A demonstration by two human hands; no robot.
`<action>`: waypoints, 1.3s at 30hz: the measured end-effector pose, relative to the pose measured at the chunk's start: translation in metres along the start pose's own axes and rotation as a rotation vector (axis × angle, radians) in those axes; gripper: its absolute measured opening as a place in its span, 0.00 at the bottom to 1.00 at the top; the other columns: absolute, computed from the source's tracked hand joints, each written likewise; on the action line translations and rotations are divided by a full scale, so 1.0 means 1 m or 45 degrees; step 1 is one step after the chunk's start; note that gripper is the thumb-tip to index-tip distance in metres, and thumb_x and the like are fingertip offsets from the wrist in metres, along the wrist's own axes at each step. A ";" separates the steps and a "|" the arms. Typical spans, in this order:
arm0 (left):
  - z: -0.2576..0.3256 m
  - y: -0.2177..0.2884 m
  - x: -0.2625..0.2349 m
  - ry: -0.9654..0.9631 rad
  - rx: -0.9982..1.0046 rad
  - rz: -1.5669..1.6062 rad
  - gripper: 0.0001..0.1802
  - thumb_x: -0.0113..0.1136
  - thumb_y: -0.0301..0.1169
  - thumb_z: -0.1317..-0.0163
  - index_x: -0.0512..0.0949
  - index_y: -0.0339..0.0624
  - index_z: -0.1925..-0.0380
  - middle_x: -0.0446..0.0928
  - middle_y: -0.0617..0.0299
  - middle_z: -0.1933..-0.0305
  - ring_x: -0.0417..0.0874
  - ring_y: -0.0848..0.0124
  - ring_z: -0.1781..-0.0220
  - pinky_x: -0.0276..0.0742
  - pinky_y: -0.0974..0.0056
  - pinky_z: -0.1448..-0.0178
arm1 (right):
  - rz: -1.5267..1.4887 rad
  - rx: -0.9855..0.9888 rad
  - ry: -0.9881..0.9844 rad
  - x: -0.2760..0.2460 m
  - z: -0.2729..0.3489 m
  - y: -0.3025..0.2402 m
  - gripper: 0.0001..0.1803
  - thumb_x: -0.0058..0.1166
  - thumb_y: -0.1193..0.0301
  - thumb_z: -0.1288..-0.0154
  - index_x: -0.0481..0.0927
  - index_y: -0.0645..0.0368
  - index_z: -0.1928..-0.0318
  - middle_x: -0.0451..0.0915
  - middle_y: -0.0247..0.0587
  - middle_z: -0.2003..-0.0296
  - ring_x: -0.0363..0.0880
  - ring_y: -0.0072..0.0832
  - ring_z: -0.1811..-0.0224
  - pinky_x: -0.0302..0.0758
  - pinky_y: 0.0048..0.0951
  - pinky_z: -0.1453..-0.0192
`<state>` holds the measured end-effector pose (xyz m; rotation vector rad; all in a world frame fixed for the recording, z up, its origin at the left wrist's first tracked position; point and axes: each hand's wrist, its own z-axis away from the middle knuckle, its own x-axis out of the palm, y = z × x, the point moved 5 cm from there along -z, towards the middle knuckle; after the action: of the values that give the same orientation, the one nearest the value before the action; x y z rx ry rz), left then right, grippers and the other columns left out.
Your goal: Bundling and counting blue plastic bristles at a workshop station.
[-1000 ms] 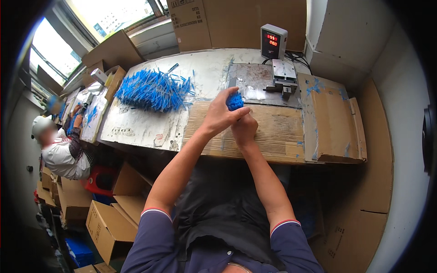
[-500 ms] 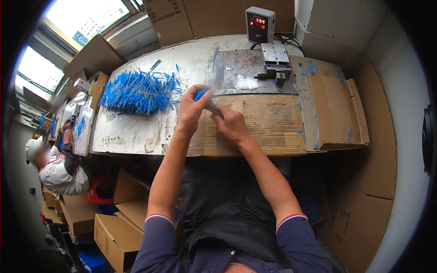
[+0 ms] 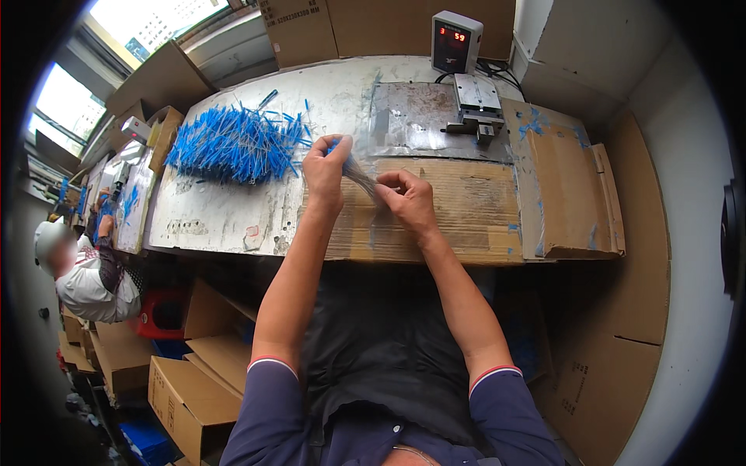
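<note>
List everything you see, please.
bench: 1, white, ahead
cardboard: several, brown, bench front, right, back
strand pile: 1, blue/whitish, bench left
metal plate: 1, grey, bench back
clamp fixture: 1, silver, plate's right
display: 1, white, behind fixture
windows: 2, bright, upper left
cartons: several, brown, lower left
co-worker: 1, white-clad, far left
strand bundle: 1, blue/grey, over cardboard
left hand: 1, bare, gripping bundle
right hand: 1, bare, at bundle's grey end

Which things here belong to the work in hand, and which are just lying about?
Seemingly in use:
bundle of blue-ended strands, in the left hand, right hand near its far end
matching blue pile
perhaps the metal fixture

Seemingly lying about:
cardboard boxes
red plastic item
</note>
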<state>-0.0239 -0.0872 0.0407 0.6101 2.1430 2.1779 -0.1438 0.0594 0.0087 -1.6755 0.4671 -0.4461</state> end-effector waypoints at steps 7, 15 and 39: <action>0.023 0.021 0.019 0.032 0.275 -0.461 0.10 0.70 0.34 0.34 0.83 0.37 0.62 0.80 0.66 0.68 0.76 0.78 0.67 0.74 0.69 0.62 | 0.440 -0.417 0.059 0.006 0.005 -0.016 0.10 0.69 0.76 0.39 0.86 0.63 0.57 0.86 0.46 0.63 0.88 0.34 0.64 0.83 0.34 0.59; 0.027 0.037 0.023 0.094 0.554 -0.801 0.13 0.68 0.37 0.37 0.84 0.37 0.62 0.84 0.51 0.59 0.85 0.58 0.58 0.80 0.58 0.51 | 0.239 -0.388 0.193 0.004 0.003 -0.013 0.05 0.65 0.79 0.37 0.85 0.62 0.60 0.87 0.47 0.65 0.88 0.39 0.67 0.82 0.34 0.62; 0.044 0.037 0.044 -0.334 0.449 -0.935 0.28 0.77 0.40 0.46 0.81 0.38 0.47 0.82 0.52 0.49 0.85 0.59 0.49 0.81 0.58 0.43 | -0.151 0.065 -0.436 0.017 -0.004 0.010 0.13 0.61 0.69 0.27 0.82 0.64 0.48 0.85 0.36 0.58 0.82 0.23 0.58 0.78 0.28 0.48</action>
<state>-0.0428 -0.0344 0.0868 0.0642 2.1435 1.2877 -0.1322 0.0461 -0.0002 -1.6935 0.1040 -0.2468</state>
